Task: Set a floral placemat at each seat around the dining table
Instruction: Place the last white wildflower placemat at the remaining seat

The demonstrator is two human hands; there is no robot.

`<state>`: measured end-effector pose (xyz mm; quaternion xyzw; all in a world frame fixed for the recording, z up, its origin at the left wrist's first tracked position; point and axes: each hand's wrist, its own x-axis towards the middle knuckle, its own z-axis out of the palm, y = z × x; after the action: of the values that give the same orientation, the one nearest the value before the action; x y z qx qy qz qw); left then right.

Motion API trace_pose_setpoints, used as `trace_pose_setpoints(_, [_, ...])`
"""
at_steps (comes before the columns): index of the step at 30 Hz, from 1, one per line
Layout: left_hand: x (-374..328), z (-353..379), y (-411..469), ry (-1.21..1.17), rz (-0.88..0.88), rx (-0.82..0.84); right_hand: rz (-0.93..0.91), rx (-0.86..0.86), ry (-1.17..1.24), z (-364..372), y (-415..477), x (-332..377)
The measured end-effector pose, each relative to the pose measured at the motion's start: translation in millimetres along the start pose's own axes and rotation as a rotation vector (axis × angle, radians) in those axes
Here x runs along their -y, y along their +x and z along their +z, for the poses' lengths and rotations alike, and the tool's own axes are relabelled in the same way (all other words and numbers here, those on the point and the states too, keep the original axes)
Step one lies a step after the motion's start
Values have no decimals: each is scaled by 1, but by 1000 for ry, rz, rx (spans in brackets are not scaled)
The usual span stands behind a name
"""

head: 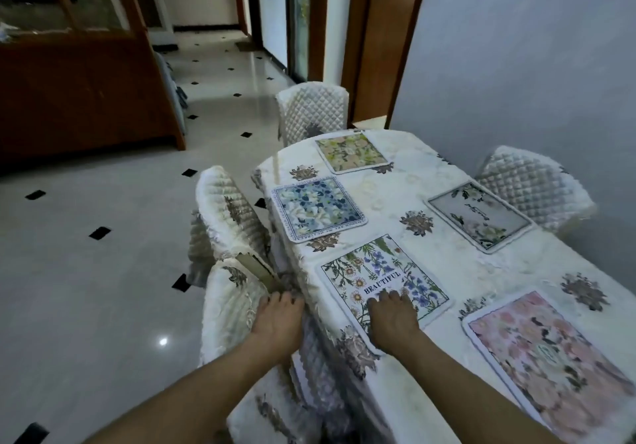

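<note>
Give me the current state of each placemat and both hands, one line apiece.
BEAUTIFUL placemat: flat at the table's near left edge, pressed by the right hand.
Blue floral placemat: flat, untouched.
Green floral placemat: flat at the far end, by a chair.
Grey placemat: flat on the right side.
Pink floral placemat: flat, partly out of frame.
Right hand: palm down, fingers spread.
Left hand: resting on the chair cover.

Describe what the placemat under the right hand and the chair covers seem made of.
The placemat looks like thin printed fabric or soft foam with a matte finish; it lies flat, with rounded white edging. The chair covers look like quilted padded cloth, diamond-stitched and slightly shiny.
</note>
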<state>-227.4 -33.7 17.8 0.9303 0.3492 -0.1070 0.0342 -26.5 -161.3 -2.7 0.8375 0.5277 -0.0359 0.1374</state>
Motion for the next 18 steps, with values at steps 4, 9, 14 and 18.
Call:
trace_pose_setpoints(4, [37, -2, 18, -45, 151, 5, 212, 70, 9, -9, -13, 28])
trace_pose_setpoints(9, [50, -3, 36, -9, 282, -42, 413, 171, 49, -11, -39, 39])
trace_pose_setpoints(14, [33, 13, 56, -81, 308, 70, 516, 249, 121, 12, -48, 20])
trace_pose_setpoints(18, [14, 24, 70, -227, 274, 107, 535, 269, 123, 41, -26, -21])
